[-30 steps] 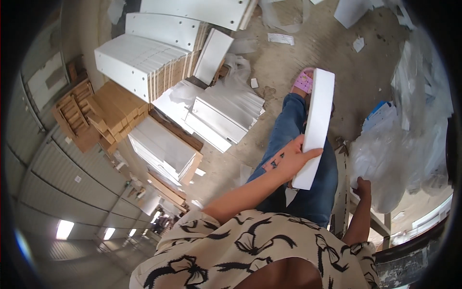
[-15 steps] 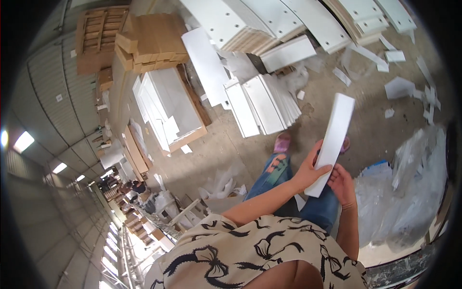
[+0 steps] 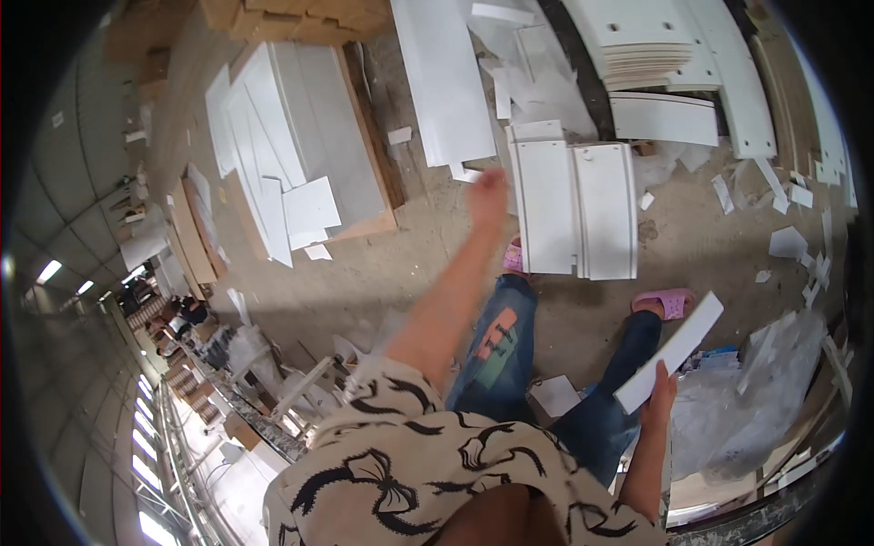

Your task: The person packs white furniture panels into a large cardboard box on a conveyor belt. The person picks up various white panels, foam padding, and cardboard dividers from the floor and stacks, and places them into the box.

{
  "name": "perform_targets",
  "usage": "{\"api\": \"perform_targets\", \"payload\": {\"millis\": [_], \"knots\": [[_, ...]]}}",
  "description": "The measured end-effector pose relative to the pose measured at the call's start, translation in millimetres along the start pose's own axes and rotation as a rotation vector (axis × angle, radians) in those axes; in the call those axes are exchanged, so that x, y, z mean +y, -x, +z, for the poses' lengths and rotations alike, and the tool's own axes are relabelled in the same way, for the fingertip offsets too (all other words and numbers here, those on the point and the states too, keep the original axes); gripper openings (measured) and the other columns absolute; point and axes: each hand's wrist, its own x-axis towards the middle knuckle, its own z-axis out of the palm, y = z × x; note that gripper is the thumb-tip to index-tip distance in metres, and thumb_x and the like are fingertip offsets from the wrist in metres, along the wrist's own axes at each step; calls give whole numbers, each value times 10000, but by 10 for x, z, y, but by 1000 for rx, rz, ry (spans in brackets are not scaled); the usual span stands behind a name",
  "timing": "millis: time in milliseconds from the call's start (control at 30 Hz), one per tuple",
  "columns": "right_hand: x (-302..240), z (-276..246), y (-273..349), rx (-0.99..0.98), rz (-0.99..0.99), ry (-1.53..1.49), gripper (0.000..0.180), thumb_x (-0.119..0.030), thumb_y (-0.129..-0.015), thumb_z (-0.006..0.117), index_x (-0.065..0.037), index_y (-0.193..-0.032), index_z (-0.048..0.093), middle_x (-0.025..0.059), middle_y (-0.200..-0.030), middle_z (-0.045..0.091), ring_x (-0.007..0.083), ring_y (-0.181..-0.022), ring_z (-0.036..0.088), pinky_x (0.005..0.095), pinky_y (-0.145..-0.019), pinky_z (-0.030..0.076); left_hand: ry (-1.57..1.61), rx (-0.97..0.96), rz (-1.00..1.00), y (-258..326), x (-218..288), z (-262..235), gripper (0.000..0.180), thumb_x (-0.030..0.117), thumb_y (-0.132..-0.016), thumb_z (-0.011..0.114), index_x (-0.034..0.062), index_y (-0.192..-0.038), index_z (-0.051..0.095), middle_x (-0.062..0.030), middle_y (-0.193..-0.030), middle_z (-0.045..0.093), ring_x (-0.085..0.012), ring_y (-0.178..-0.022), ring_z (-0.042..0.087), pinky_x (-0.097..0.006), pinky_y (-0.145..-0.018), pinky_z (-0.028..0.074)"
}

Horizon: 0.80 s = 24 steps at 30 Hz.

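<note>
My right hand [image 3: 660, 398] grips a narrow white board [image 3: 672, 353] from below, holding it tilted beside my right knee. My left arm stretches forward, and my left hand [image 3: 489, 189] is smeared by motion, so its fingers cannot be read. That hand is beside the lower end of a long white sheet [image 3: 446, 86] and just left of two side-by-side stacks of white panels, the left stack [image 3: 546, 209] and the right stack [image 3: 605, 209]. Whether it touches either cannot be made out.
Drilled white panels [image 3: 642, 27] are piled at the far right. A large grey-topped stack [image 3: 337, 136] stands on the left, with brown cartons [image 3: 300, 18] behind it. Crumpled clear plastic [image 3: 728, 419] lies at the right, and white scraps [image 3: 787, 242] litter the floor.
My left hand has let go of the white board and swung forward and left toward the panels. The board, now in my right hand alone, has moved right and tilted further.
</note>
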Motion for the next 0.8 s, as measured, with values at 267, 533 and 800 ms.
{"api": "perform_targets", "payload": {"millis": [267, 533, 800], "knots": [[462, 455, -220, 132, 4, 261, 331, -246, -857, 598, -37, -1098, 511, 39, -886, 552, 125, -803, 528, 261, -708, 444, -701, 49, 143, -2686, -1547, -1032, 495, 208, -708, 661, 22, -1152, 548, -196, -1103, 587, -324, -971, 587, -373, -818, 474], [780, -176, -483, 336, 76, 199, 328, -246, -855, 601, -56, -1106, 510, 42, -911, 556, 143, -838, 538, 270, -752, 446, -600, 96, 56, -2919, -1716, -531, 480, 293, -647, 695, 30, -1030, 576, -180, -1047, 607, -337, -974, 583, -379, -829, 473], [546, -410, -19, 273, -41, 34, 323, -196, -844, 622, -33, -1099, 511, 49, -950, 569, 134, -850, 542, 276, -744, 459, 489, 239, 37, -2031, -1387, -1493, 349, 246, -891, 459, 85, -1200, 447, -66, -1205, 486, -220, -1049, 464, -372, -959, 350]]}}
